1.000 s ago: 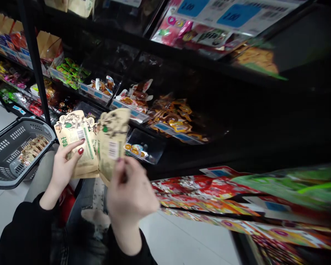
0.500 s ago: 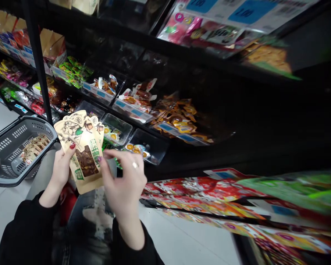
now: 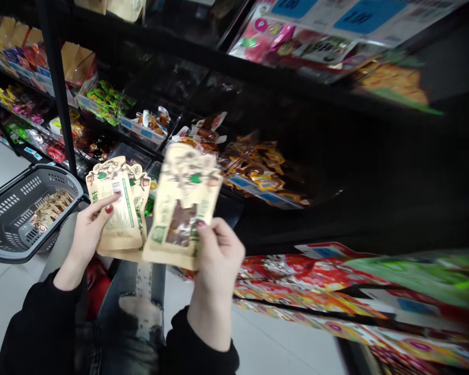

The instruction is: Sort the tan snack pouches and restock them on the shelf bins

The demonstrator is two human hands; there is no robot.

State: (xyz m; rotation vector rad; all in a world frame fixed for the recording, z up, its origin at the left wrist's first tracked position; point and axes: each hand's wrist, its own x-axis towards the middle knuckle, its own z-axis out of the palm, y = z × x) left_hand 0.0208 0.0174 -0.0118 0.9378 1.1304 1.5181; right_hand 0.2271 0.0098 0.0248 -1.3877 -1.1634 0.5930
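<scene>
My left hand [image 3: 86,233] is closed on a small stack of kraft-paper snack pouches [image 3: 122,221], its thumb and a finger over the front one. That front pouch shows a barcode and printed text. In my right hand [image 3: 221,255] a single snack pouch [image 3: 175,208] is pinched by its right edge, held upright and slightly tilted. Dark brown contents show through its clear window, and motion blurs it a little. The two hands are apart, with the single pouch just right of the stack.
A grey shopping basket [image 3: 27,179] at the left holds several similar pouches [image 3: 52,208]. Black shelves in front carry bins of wrapped snacks [image 3: 258,166] and green packets [image 3: 107,101]. Red and orange bags [image 3: 297,268] hang at the lower right.
My right hand has taken a pouch off the stack and moved right with it. The stack in my left hand now shows a pouch with a barcode in front.
</scene>
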